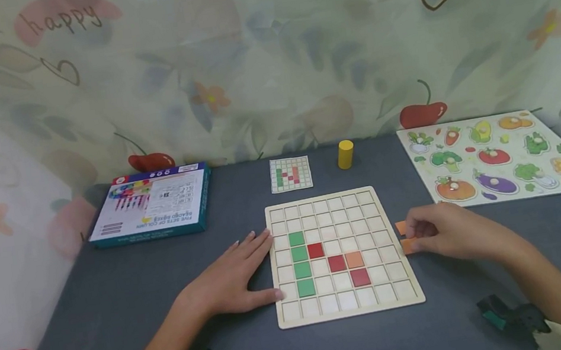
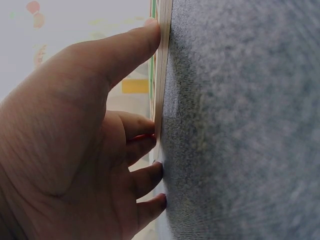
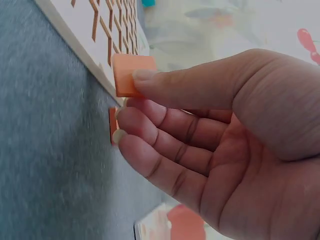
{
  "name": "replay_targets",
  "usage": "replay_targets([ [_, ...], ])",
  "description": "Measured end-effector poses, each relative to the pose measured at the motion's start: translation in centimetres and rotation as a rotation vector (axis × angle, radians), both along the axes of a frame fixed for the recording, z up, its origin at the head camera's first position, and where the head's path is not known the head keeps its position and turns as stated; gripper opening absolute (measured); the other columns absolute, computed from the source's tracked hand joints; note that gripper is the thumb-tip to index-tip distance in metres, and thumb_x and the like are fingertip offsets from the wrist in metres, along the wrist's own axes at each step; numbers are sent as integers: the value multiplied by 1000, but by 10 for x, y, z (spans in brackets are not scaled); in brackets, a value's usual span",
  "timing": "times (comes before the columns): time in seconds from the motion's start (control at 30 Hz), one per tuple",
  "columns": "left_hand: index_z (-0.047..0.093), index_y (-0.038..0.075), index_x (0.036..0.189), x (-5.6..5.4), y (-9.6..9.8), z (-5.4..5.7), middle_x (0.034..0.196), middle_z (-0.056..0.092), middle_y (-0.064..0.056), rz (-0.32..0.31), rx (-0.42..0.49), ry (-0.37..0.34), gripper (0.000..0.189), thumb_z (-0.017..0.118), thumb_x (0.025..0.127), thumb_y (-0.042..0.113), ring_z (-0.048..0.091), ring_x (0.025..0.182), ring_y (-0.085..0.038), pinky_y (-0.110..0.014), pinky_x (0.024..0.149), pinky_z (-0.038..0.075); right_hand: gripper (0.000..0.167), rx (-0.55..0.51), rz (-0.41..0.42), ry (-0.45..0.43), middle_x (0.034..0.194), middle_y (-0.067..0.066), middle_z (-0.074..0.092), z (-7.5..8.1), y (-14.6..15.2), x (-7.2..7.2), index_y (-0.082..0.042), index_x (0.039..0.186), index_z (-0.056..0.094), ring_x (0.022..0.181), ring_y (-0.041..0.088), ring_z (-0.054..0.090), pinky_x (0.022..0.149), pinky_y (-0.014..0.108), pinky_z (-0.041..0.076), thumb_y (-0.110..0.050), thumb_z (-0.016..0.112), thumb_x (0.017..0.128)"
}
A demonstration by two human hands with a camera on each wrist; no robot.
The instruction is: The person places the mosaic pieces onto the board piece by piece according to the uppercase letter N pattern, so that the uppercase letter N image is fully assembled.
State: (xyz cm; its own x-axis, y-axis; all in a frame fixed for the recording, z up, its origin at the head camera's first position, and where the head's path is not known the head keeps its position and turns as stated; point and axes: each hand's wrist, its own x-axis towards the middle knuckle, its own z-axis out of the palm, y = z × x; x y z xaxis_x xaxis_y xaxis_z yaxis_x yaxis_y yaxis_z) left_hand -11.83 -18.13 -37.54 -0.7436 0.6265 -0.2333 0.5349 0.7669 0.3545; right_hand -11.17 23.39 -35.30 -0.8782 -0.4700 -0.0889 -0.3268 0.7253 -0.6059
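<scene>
A pale wooden grid board [image 1: 354, 313] lies flat on the dark cloth. Set in its cells are a column of green tiles [image 1: 299, 254], three red tiles [image 1: 336, 263] in a diagonal, and one orange tile [image 1: 354, 259]. My left hand [image 1: 228, 281] rests against the board's left edge with fingers spread and extended, thumb near the lower corner. Just past the right edge, my right hand [image 1: 447, 229] pinches an orange square tile [image 3: 125, 75] between thumb and fingers. Another orange tile [image 1: 401, 228] lies on the cloth close by, partly covered by the fingers.
Behind the board stand a small pattern card [image 1: 276, 187] and a yellow cylinder [image 1: 345, 155]. A boxed set [image 1: 176, 198] lies at the back left. At the back right is a board with vegetable pictures [image 1: 467, 163]. A printed curtain [image 1: 263, 52] hangs along the table's far edge.
</scene>
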Motion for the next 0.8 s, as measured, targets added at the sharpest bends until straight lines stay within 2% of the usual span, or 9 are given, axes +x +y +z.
replay_targets([
  [0.2,19,14,162,-1,0,0,167,14,-1,0,-2,2,102,57,88,72,9,152,-28,-52,119,13,17,-14,-17,0,77,-8,60,2,-15,-4,-16,88,65,70,12,55,63,27,47,-17,81,86],
  [0.47,18,14,162,-1,1,0,167,14,0,7,-12,2,101,56,88,73,10,152,-27,-50,120,13,15,-25,-6,49,76,-7,61,3,-40,-13,-16,86,65,72,12,56,64,31,48,-11,79,87],
  [0.8,19,14,162,0,1,1,167,15,-1,10,-11,-2,101,57,88,72,10,152,-27,-51,120,13,15,-42,-1,30,74,-6,60,-3,-66,-25,-15,83,65,71,14,55,63,31,47,-9,77,86],
])
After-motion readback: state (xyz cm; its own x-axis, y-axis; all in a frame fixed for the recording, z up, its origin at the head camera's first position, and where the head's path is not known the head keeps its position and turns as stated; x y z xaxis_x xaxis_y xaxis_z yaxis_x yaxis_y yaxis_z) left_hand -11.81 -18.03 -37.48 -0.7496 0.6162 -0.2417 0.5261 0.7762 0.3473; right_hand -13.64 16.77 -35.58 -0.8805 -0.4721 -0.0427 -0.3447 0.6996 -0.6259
